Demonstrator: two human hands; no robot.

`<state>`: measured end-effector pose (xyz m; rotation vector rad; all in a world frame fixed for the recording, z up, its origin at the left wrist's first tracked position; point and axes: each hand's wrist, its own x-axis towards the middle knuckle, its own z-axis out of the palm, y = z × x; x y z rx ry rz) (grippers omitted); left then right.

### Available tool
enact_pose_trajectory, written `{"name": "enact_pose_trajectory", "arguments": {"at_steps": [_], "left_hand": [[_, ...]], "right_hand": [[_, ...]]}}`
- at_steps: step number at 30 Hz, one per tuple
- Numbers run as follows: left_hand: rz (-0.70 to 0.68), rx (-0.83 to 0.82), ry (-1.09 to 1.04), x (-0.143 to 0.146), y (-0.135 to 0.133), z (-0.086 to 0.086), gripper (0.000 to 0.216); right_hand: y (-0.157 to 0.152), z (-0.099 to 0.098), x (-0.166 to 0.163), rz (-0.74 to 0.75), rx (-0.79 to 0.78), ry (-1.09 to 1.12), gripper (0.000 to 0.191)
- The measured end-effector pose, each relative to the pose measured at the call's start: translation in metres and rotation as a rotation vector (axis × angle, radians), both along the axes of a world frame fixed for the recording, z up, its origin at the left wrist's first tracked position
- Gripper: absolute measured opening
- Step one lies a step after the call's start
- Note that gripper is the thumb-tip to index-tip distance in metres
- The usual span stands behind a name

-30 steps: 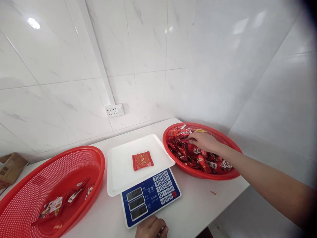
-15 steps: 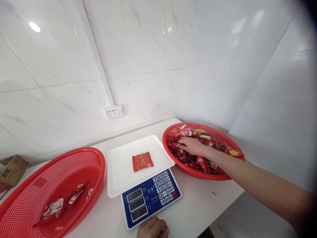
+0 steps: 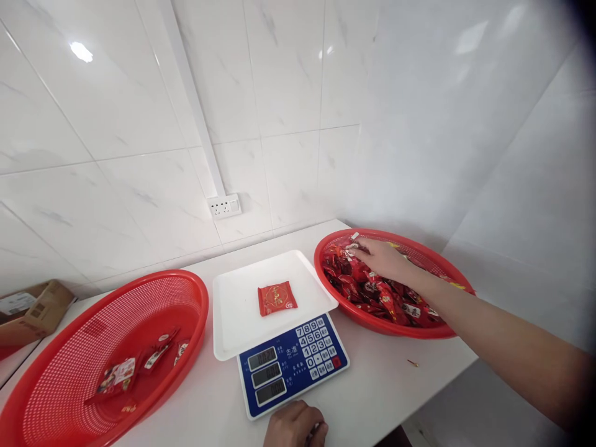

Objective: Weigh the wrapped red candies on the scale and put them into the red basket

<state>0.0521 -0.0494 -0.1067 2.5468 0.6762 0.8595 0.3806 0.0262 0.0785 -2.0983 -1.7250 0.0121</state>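
My right hand (image 3: 384,257) reaches into the right red basket (image 3: 321,267), which is heaped with small shiny red packets (image 3: 388,298). Near the basket's back left rim, its fingers are closed on a red packet (image 3: 347,249) with a whitish label; part of it is hidden. At the bottom, my left hand (image 3: 297,424) rests with curled fingers by the scale's front edge; what lies inside them is hidden. The digital scale (image 3: 293,366) has a blue panel and a white tray (image 3: 235,310). On that tray lies one flat, square red packet (image 3: 277,298) with gold print.
On the left, another red basket (image 3: 198,292) holds a few red packets (image 3: 121,375). A cardboard box (image 3: 44,310) sits behind it. A small scrap (image 3: 413,363) lies on the white table (image 3: 372,385). A socket (image 3: 224,206) is on the tiled wall.
My right hand has shifted toward the basket's back rim, up off the middle of the heap. The view has turned slightly left. My left hand stays by the scale.
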Motion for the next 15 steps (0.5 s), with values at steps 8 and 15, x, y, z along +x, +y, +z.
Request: {"name": "enact_pose_trajectory", "arguments": {"at_steps": [8, 15], "left_hand": [[0.032, -0.141, 0.061, -0.005, -0.005, 0.021, 0.011], [0.093, -0.175, 0.061, -0.005, -0.01, 0.03, 0.01]], "right_hand": [[0.002, 0.006, -0.072, 0.319, 0.009, 0.359, 0.029], [0.011, -0.017, -0.122, 0.461, -0.099, 0.489, 0.034]]}}
